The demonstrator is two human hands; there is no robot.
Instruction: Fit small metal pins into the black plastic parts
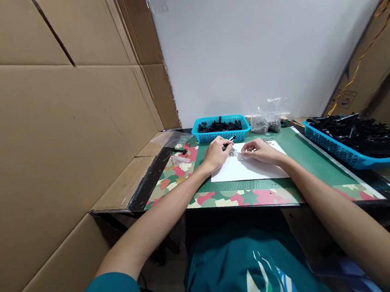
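Note:
My left hand (217,152) rests on the white paper sheet (242,169) and is closed around a small black part (228,144) that pokes out toward the right. My right hand (258,151) lies on the same sheet just to the right, fingertips pinched at a scatter of tiny grey metal pieces (235,153). What the right fingers hold is too small to make out. The two hands nearly touch above the sheet.
A blue basket (222,135) of black parts stands behind the sheet. Clear bags (265,121) of small parts lie right of it. A larger blue basket (352,155) of black parts sits at right. Cardboard walls (57,132) close the left side. The green mat (308,162) covers the table.

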